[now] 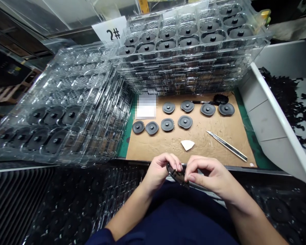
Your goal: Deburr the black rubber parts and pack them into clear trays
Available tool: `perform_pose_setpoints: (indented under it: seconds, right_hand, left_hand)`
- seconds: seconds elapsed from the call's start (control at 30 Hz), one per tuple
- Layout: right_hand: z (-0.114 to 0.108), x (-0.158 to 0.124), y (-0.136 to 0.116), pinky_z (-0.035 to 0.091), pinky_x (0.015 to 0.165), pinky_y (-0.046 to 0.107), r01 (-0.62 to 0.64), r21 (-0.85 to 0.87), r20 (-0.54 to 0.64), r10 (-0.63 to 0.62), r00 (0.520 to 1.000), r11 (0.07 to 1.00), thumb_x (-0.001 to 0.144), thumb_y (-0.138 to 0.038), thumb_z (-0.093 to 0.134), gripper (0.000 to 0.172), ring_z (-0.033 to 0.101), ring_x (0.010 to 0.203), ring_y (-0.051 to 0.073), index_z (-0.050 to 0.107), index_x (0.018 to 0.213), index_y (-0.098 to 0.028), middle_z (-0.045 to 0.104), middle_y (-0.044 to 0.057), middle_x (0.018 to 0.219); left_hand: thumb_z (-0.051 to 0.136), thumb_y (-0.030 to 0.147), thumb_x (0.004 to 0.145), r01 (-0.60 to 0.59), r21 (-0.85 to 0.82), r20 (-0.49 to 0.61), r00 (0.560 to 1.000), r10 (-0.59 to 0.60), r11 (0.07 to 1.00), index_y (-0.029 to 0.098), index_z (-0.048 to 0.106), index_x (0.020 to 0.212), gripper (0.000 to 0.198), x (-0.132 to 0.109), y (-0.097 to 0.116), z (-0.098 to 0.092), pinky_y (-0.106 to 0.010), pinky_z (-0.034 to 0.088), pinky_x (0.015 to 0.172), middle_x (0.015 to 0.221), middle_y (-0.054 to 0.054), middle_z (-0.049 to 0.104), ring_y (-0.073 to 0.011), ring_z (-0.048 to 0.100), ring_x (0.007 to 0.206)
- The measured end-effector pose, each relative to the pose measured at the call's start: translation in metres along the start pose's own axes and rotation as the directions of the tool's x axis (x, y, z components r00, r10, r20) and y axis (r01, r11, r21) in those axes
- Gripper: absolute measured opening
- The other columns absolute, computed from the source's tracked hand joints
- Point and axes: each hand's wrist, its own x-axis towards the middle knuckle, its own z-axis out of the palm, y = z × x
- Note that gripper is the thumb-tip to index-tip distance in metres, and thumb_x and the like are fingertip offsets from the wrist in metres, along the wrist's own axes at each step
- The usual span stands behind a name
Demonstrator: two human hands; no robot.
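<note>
Close to my body, my left hand [161, 172] is closed on the edge of a black plastic disc [177, 175], which is tilted on edge. My right hand [206, 172] pinches at the disc's right edge with thumb and forefinger; whether a smaller piece is between those fingertips is hidden. Just beyond the hands lies a white wedge-shaped pad [187, 145] on the brown cardboard [153, 149]. Right of it rests a utility knife [226, 145]. Several dark grey rounded discs with a central stub, such as this grey disc [185, 121], lie in two rows behind.
Clear plastic trays holding discs are stacked at the left [66, 81] and a second tray stack [188, 64] stands behind. A white bin [275, 112] of small black pieces borders the right. A black-headed tool [220, 99] lies at the cardboard's back. More discs in trays [73, 204] sit below.
</note>
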Motion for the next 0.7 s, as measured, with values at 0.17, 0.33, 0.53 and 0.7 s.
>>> perform_pose_setpoints:
  seconds: [0.17, 0.33, 0.53, 0.7]
  right_hand:
    - [0.001, -0.004, 0.023, 0.039, 0.057, 0.021, -0.053, 0.094, -0.216, 0.072, 0.974, 0.994, 0.089, -0.041, 0.051, 0.034, 0.046, 0.059, 0.009, 0.053, 0.065, -0.016, 0.049, -0.002, 0.061]
    - [-0.018, -0.012, 0.067, 0.044, 0.056, 0.023, -0.105, -0.302, -0.444, -0.042, 0.895, 0.948, 0.086, -0.035, 0.054, 0.021, 0.051, 0.059, 0.011, 0.057, 0.098, -0.018, 0.059, 0.003, 0.081]
    - [-0.058, -0.008, 0.129, 0.049, 0.062, 0.03, -0.189, -0.683, -0.467, -0.223, 0.856, 0.705, 0.082, -0.041, 0.048, 0.027, 0.063, 0.077, 0.02, 0.066, 0.092, -0.023, 0.067, 0.004, 0.094]
    - [-0.051, -0.005, 0.155, 0.048, 0.074, 0.033, -0.223, -0.686, -0.58, -0.335, 0.743, 0.693, 0.081, -0.041, 0.048, 0.03, 0.063, 0.089, 0.024, 0.066, 0.093, -0.02, 0.067, 0.006, 0.1]
  left_hand:
    - [0.071, 0.038, 0.073, 0.036, 0.065, -0.003, 0.999, -0.036, 0.997, 0.017, 0.053, 0.061, 0.03, 0.002, -0.001, -0.003, -0.028, 0.045, 0.064, 0.062, 0.0, 0.055, -0.0137, 0.055, 0.063]
    - [0.077, 0.027, 0.066, 0.118, 0.355, -0.045, 0.993, -0.109, 0.928, 0.015, 0.064, 0.067, 0.018, -0.018, 0.071, -0.022, -0.024, 0.043, 0.053, 0.065, -0.003, 0.062, -0.0142, 0.056, 0.058]
    - [0.07, 0.038, 0.071, 0.22, 0.951, -0.294, 0.862, 0.412, 0.218, 0.017, 0.069, 0.074, 0.022, -0.058, 0.234, -0.073, -0.029, 0.049, 0.067, 0.08, -0.005, 0.07, -0.0186, 0.063, 0.072]
    - [0.065, 0.049, 0.075, 0.59, 0.807, -0.407, 0.581, 0.705, -0.02, 0.005, 0.063, 0.083, 0.044, -0.064, 0.323, -0.16, -0.041, 0.03, 0.103, 0.108, -0.005, 0.062, -0.0243, 0.045, 0.116]
